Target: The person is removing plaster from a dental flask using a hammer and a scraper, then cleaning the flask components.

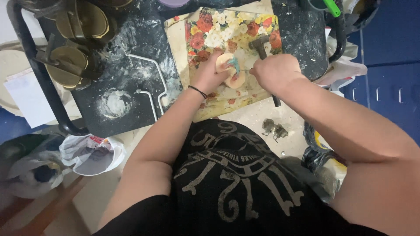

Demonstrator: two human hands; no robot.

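A flat board covered with red, white and yellow flower paper [227, 30] lies on a dark, paint-smeared work surface [127, 65]. My left hand [209, 74] presses a small round pale piece with a blue and pink patch [231, 70] onto the board. My right hand [276, 72] is closed around the dark handle of a small hammer [260, 45], whose head rests over the flower paper just beyond my knuckles. A black band circles my left wrist.
Brass-coloured round metal parts [74, 43] sit at the surface's far left. A bent white wire [151, 83] lies beside the board. White bags [89, 153] and a small metal fitting [274, 129] lie on the floor; dark bags stand at right.
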